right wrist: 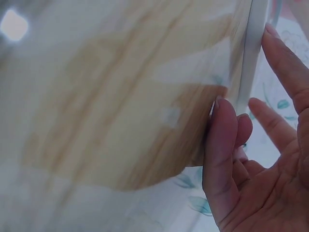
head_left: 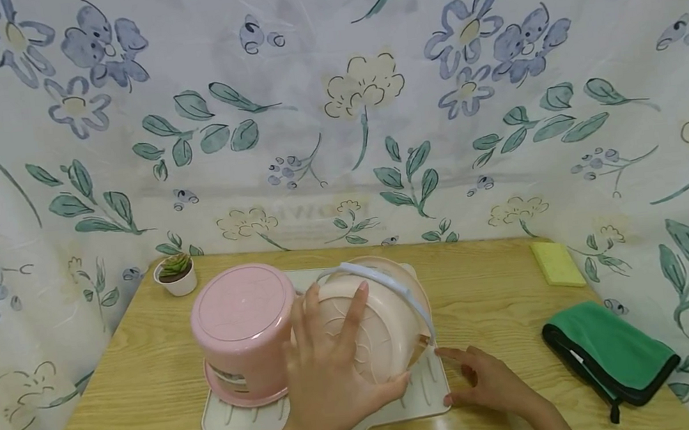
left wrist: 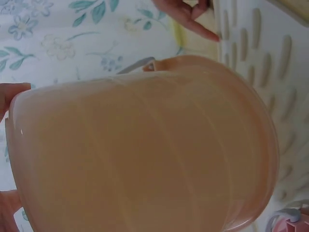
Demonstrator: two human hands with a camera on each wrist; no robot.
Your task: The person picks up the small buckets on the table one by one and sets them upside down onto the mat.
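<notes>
My left hand point(head_left: 328, 357) spreads over the base of a beige bucket point(head_left: 362, 325) and grips it. In the left wrist view, the bucket point(left wrist: 145, 150) lies tilted, with fingers point(left wrist: 12, 92) at its base edge. Its pale blue handle point(head_left: 382, 277) arches over the far side. The bucket is over a white ribbed draining tray point(head_left: 247, 425); whether its rim touches the tray is hard to tell. At the tray's right edge, my right hand point(head_left: 490, 378) has its index finger extended and fingertips at the border. An upside-down pink bucket point(head_left: 246, 330) stands on the tray's left side.
A small potted succulent point(head_left: 176, 275) stands at the table's back left. To the right are a yellow sponge point(head_left: 558, 264) and a folded green cloth with black edging point(head_left: 613, 348). Behind the wooden table point(head_left: 130, 398) hangs a floral curtain point(head_left: 308, 107).
</notes>
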